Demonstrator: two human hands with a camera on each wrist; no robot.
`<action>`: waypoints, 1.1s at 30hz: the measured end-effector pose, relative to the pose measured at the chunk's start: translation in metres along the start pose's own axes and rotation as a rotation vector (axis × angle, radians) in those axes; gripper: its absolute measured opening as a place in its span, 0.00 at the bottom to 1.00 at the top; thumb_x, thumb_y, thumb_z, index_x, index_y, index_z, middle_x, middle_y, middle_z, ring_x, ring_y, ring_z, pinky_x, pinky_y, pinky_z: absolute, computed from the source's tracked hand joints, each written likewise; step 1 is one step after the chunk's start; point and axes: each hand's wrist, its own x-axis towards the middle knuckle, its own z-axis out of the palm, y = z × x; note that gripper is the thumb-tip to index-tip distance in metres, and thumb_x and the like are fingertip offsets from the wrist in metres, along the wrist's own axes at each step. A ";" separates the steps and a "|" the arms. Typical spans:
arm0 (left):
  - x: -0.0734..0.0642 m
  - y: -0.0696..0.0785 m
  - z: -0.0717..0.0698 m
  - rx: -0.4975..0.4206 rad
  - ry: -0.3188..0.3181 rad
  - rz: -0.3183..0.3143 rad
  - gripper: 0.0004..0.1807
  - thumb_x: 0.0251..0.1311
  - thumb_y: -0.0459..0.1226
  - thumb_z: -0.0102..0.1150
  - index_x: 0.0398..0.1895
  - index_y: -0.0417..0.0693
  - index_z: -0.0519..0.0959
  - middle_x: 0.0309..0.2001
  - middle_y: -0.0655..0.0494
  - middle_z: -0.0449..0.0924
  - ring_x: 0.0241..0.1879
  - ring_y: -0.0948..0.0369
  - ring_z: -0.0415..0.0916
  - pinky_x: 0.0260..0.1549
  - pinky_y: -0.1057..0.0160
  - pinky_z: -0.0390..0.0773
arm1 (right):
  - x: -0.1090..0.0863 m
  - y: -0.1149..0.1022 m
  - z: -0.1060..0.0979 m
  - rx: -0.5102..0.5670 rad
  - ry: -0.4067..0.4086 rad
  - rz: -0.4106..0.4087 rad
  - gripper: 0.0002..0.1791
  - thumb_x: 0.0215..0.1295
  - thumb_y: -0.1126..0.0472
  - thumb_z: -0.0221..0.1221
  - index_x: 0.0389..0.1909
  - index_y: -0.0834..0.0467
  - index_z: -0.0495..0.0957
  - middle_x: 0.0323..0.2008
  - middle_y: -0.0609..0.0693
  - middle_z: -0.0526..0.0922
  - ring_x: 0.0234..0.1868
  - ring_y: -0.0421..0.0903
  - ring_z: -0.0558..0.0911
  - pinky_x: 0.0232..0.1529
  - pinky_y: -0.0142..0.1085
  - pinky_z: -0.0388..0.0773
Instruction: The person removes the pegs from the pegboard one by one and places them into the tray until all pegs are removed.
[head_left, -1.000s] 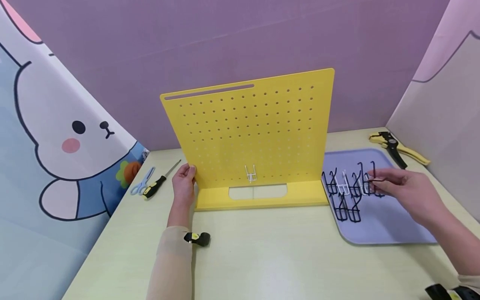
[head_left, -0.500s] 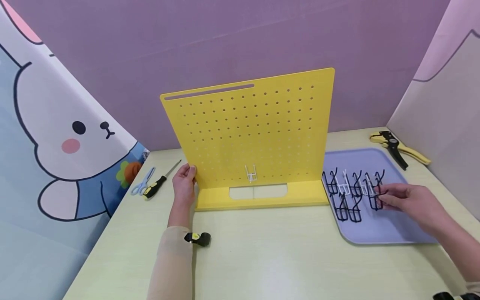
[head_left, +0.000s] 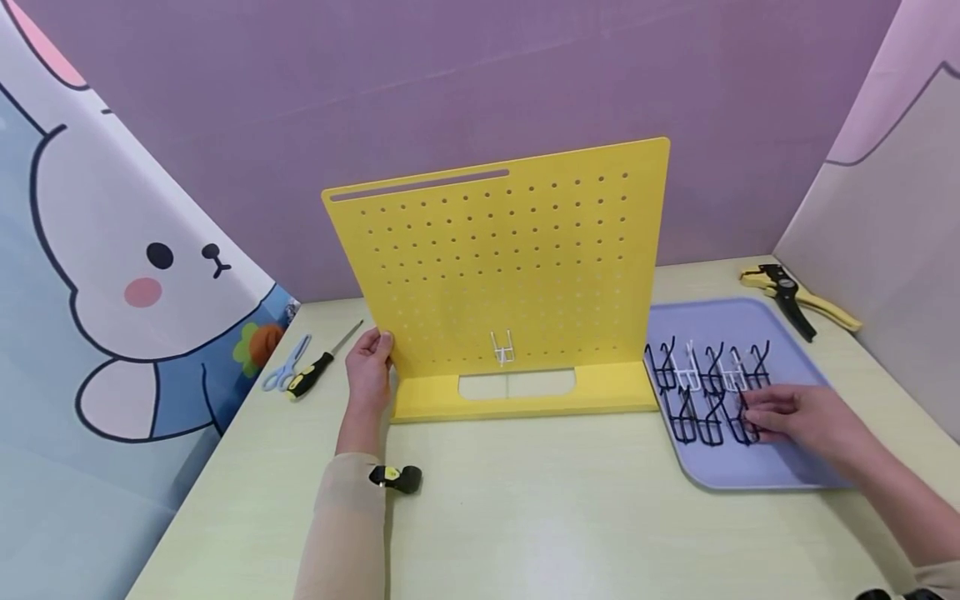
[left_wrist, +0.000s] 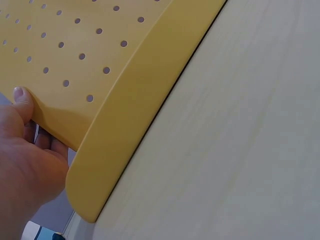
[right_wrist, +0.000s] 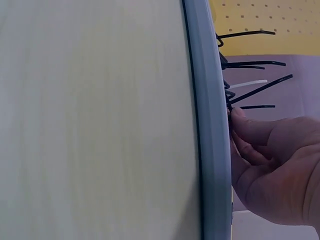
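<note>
My left hand grips the left edge of a yellow pegboard, thumb on its front face; the left wrist view shows the thumb there too. A white wire hook is fixed low on the board. On the right, my right hand pinches a black wire pegboard hook at the near right end of the rows of hooks. These rows lie in a lavender tray. In the right wrist view the fingers of my right hand are partly hidden behind the tray rim.
Other black hooks and white hooks lie in two rows in the tray. Behind it are yellow-and-black wire strippers. Blue scissors and a screwdriver lie left of the board.
My right hand has moved towards the near side of the tray with the black hook, bringing it from the far row to the right end of the near row. My left hand has stayed put.
</note>
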 end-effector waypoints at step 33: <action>0.000 -0.001 -0.001 0.009 0.002 0.012 0.04 0.71 0.32 0.59 0.43 0.44 0.82 0.30 0.58 0.82 0.33 0.65 0.77 0.40 0.69 0.80 | -0.009 -0.096 0.004 -0.090 0.525 -0.176 0.22 0.75 0.51 0.59 0.60 0.62 0.79 0.41 0.44 0.85 0.29 0.27 0.80 0.25 0.25 0.75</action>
